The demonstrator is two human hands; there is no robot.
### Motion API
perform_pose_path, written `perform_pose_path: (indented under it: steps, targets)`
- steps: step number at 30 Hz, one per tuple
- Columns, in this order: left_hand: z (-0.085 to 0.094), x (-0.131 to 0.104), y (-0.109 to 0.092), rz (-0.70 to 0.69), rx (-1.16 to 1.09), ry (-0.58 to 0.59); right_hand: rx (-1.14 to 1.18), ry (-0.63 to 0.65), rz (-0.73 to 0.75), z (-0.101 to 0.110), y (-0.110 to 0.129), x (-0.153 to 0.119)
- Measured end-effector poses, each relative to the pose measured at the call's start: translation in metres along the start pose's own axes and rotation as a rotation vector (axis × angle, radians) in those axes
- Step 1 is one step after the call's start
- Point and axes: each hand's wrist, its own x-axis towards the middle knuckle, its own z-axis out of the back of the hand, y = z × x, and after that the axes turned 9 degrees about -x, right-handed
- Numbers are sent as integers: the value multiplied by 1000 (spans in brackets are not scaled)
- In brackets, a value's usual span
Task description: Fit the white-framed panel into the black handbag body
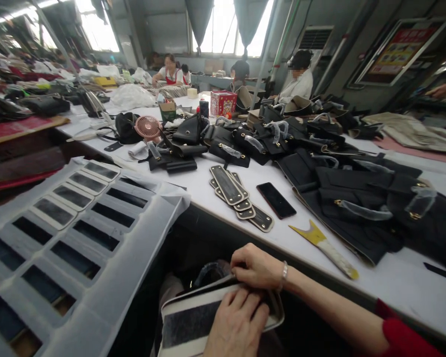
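- Our left hand (238, 317) lies palm down, fingers loosely bent and slightly apart, pressing on the pale-framed piece (191, 320) without closing round it; our right hand (258, 267) is curled in, its fingertips seeming to pinch the upper edge.
- We have the pale-framed piece low before us, at the lap, directly under our hands; its long axis slants from lower left to upper right, most of its bare face showing left of our fingers.
- Our left hand is nearer the face's middle, our right hand nearer the far edge.
- We see a smooth, leather-like pale border with a rounded corner, around a dull, cloudy black rectangle.
- Behind it we see a film-wrapped handle (211, 272).
- Beyond, on the white table (200, 191), we have overlapping black plates (228, 186), round-cornered, pale-rimmed and studded, beside a flat phone (276, 200).
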Motion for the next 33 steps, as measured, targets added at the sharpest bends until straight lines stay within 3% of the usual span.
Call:
perform_pose_path:
  steps: [2,5,10,13,16,21,33]
  targets:
    - [6,4,0,31,-72,36,177,-78,-126,6,-10,-10]
    - [14,13,1,97,-99,140,385,-309,-330,7,-31,-34]
    - [22,34,2,59,-70,322,571,-558,-539,-27,-40,-83]
    - [22,40,3,36,-58,360,581,-600,-570,-49,-24,-106]
    - [15,37,8,46,-56,348,459,-622,-571,-58,-8,-117]
    - [6,31,16,-30,-14,342,317,-621,-585,-59,4,-116]
    - [15,41,13,-41,12,495,324,-683,-575,-65,10,-117]
